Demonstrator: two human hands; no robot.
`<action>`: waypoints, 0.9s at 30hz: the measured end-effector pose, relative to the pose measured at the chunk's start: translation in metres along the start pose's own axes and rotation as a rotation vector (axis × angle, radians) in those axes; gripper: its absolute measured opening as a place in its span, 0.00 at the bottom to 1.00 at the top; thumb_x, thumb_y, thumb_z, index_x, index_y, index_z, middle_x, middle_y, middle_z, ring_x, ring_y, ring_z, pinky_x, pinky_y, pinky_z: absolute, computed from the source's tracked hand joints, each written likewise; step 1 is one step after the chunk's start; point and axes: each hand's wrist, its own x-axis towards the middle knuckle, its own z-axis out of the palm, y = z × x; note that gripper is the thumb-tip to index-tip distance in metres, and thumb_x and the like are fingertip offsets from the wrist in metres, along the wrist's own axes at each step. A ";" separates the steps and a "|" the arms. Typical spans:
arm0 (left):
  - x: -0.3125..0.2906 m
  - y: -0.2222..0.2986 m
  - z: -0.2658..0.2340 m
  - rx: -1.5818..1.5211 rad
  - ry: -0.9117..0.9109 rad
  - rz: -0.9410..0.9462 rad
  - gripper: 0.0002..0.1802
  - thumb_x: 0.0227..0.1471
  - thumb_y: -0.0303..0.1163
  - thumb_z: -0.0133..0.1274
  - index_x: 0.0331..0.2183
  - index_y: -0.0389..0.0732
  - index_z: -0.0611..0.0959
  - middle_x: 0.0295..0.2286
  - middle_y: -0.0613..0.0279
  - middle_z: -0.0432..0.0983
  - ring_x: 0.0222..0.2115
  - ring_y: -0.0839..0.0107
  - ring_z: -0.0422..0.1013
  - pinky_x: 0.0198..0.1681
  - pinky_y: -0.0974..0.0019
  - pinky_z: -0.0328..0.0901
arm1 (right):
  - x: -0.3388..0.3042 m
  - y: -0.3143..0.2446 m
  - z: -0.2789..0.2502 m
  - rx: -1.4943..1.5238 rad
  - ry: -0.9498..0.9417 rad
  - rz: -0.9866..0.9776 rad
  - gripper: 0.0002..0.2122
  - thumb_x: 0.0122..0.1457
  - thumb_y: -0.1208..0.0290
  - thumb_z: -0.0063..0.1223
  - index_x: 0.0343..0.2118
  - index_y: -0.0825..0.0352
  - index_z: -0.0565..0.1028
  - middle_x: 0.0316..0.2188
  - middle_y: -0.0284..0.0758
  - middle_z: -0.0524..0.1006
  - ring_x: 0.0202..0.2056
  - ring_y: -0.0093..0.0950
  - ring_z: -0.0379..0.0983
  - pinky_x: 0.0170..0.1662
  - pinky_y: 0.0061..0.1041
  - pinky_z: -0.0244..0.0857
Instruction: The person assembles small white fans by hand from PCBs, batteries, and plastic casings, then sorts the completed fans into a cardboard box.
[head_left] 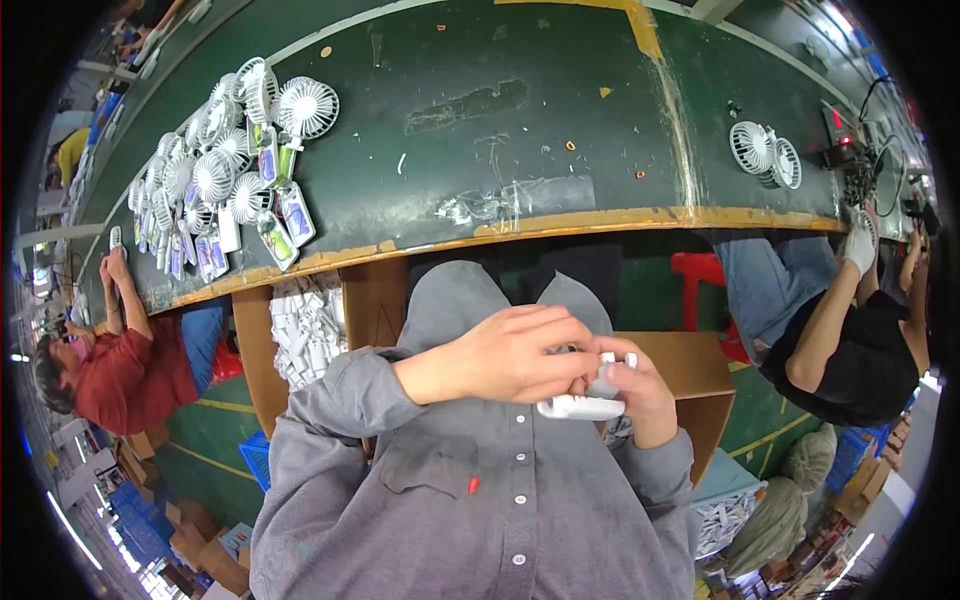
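Observation:
Above my lap, both hands meet on small white plastic parts. My right hand is closed round a white plastic housing, with its thumb pressed against it. My left hand reaches across from the left, its fingers bent and drawn together at the upper side of the housing. Whatever its fingertips pinch is hidden behind them. On the bench at the left lies a pile of white handheld fans, several with green or purple parts showing in their handles.
The dark green bench spans the far side. Cardboard boxes flank my legs, the left one beside white plastic parts. Two white fans lie at the bench's right. One person sits left, another right, near a red stool.

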 end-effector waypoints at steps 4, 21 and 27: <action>-0.004 0.000 -0.005 0.093 -0.018 0.008 0.09 0.42 0.30 0.60 0.30 0.43 0.80 0.28 0.69 0.69 0.26 0.71 0.68 0.25 0.67 0.66 | 0.003 -0.001 0.010 -0.216 0.081 -0.025 0.06 0.57 0.72 0.56 0.34 0.67 0.72 0.28 0.29 0.76 0.30 0.16 0.71 0.33 0.18 0.64; -0.031 -0.026 -0.072 -1.106 0.640 -0.362 0.08 0.47 0.19 0.55 0.33 0.35 0.81 0.30 0.54 0.75 0.27 0.67 0.74 0.29 0.68 0.68 | -0.140 0.080 -0.122 -0.169 0.683 -0.018 0.05 0.52 0.78 0.59 0.28 0.66 0.73 0.26 0.30 0.75 0.29 0.21 0.73 0.33 0.22 0.67; -0.005 -0.041 -0.055 -1.646 0.701 -0.318 0.10 0.53 0.30 0.49 0.38 0.45 0.80 0.31 0.62 0.69 0.25 0.75 0.63 0.24 0.75 0.57 | -0.218 0.172 -0.185 -1.605 1.147 0.970 0.33 0.51 0.57 0.60 0.57 0.71 0.65 0.50 0.51 0.72 0.56 0.45 0.67 0.56 0.37 0.62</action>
